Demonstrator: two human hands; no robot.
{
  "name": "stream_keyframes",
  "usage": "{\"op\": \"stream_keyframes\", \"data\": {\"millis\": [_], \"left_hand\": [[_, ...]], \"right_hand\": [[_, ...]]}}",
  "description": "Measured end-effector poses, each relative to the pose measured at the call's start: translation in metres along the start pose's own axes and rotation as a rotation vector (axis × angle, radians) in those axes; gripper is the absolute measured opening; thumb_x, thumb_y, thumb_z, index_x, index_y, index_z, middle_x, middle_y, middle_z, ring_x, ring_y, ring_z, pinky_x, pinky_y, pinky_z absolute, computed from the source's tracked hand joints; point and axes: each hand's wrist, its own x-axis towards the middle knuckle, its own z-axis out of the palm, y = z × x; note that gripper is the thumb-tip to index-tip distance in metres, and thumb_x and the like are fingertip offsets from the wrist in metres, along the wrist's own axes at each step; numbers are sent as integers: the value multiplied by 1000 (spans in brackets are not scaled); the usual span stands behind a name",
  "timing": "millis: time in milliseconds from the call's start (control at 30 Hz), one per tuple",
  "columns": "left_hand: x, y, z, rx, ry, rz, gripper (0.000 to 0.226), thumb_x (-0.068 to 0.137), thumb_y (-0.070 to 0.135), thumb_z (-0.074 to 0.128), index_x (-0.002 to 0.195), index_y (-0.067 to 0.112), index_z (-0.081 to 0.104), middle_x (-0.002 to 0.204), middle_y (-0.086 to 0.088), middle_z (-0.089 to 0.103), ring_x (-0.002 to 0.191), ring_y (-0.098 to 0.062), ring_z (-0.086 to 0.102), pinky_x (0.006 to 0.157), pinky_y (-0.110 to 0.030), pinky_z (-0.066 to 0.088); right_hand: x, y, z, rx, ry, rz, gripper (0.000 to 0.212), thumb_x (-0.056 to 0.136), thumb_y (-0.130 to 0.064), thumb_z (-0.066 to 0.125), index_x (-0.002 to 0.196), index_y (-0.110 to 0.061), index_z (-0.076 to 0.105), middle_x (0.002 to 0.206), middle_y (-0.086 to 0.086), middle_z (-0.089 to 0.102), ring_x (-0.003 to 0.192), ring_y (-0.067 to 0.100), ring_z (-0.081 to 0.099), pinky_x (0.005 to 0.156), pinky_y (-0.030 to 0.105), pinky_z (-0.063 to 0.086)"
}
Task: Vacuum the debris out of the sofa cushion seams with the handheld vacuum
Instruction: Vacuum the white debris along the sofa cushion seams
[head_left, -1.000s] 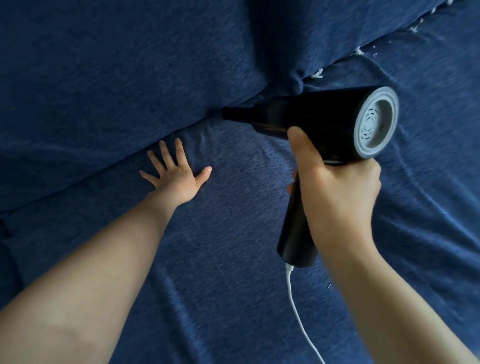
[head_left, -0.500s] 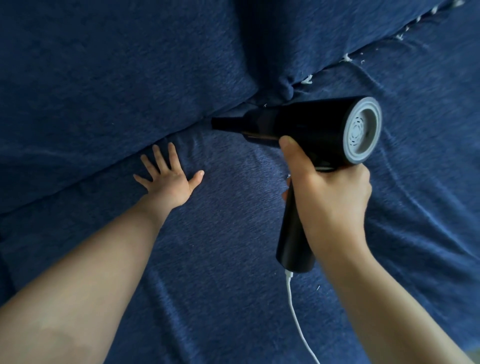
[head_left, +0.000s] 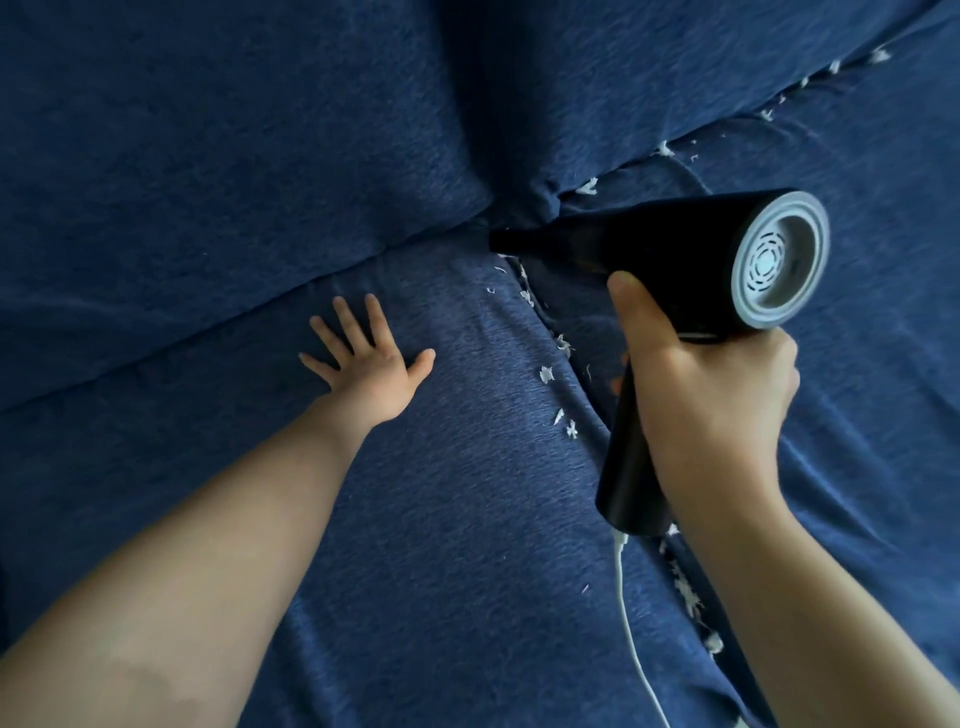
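Our black handheld vacuum (head_left: 675, 260) nozzle at the junction of the sofa seams, our right hand (head_left: 711, 400) wrapped round its handle, white debris (head_left: 561, 374) along the seam (head_left: 558, 332) below, our left hand (head_left: 371, 364) flat, fingers spread, on the blue seat cushion (head_left: 441, 519), white cord (head_left: 636, 639) trailing down.

Left hand (head_left: 370, 364) flat, fingers (head_left: 345, 325) spread, right hand (head_left: 711, 395) gripping

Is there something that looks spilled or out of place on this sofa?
Yes. White scraps lie scattered along the seam between the seat cushions and along the back seam, bright against the blue fabric. The vacuum points at their junction.
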Motion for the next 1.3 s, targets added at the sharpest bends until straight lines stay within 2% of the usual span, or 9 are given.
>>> {"op": "stream_keyframes", "data": {"millis": [67, 233, 400, 600, 733, 867, 1000, 1067, 1300], "left_hand": [[-4, 16, 3, -7, 12, 24, 101, 83, 76, 25, 146, 21, -29, 152, -16, -36, 139, -46, -28, 106, -72, -8], [-7, 51, 5, -18, -5, 29, 106, 79, 80, 29, 145, 23, -31, 151, -17, -38, 138, -46, -29, 103, -73, -11], [-4, 54, 7, -22, -16, -3, 109, 79, 81, 33, 142, 27, -37, 149, -16, -40, 138, -45, -30, 103, -73, -11], [1, 56, 9, -2, -24, -39, 110, 78, 82, 33, 137, 28, -42, 148, -15, -42, 138, -44, -30, 104, -73, -10], [2, 55, 10, -2, -27, -40, 110, 77, 81, 33, 137, 29, -43, 147, -15, -43, 138, -44, -31, 104, -72, -10], [1, 55, 8, 5, -44, -45, 111, 77, 82, 34, 137, 30, -43, 147, -14, -44, 138, -44, -32, 104, -72, -11], [-1, 56, 5, 8, -46, -49, 110, 77, 82, 34, 137, 30, -42, 147, -13, -44, 138, -43, -32, 105, -72, -11], [-1, 56, 5, 8, -49, -52, 110, 77, 82, 34, 137, 30, -42, 147, -13, -44, 138, -43, -32, 105, -71, -10], [-6, 54, 4, 8, -25, -28, 108, 76, 83, 32, 141, 30, -38, 150, -13, -40, 140, -43, -28, 106, -71, -8]], "right_hand": [[7, 0, -5, -1, 5, 5, 49, 72, -61, 72, 88, -16, 70, 82, -2, 71, 93, 21, 65, 89, 31, 48], [24, 0, -13, -14, -43, -1, 51, 69, -65, 69, 85, -16, 70, 79, 2, 72, 87, 29, 69, 90, 41, 52], [36, 4, -15, -61, -75, -45, 52, 72, -64, 68, 91, -16, 71, 81, 1, 73, 94, 20, 66, 93, 30, 46], [54, 6, -17, -61, -140, -67, 49, 70, -65, 69, 88, -19, 70, 78, -3, 72, 85, 13, 66, 69, 16, 41], [66, 6, -12, -71, -186, -78, 53, 68, -67, 69, 92, -20, 70, 86, -6, 70, 81, -2, 45, 69, 15, 34], [70, 6, -11, -109, -217, -74, 56, 67, -68, 69, 98, -22, 69, 91, -5, 70, 92, 10, 56, 75, 22, 40], [68, 5, -21, -144, -214, -84, 60, 61, -74, 64, 90, -22, 67, 82, -4, 68, 74, 5, 47, 74, 27, 44], [66, 3, -21, -145, -199, -77, 63, 59, -76, 62, 87, -20, 67, 78, -3, 69, 81, 9, 54, 75, 27, 47], [55, 1, -13, -194, -196, -53, 58, 65, -70, 69, 97, -21, 68, 91, -1, 70, 98, 20, 60, 82, 33, 52]]}}
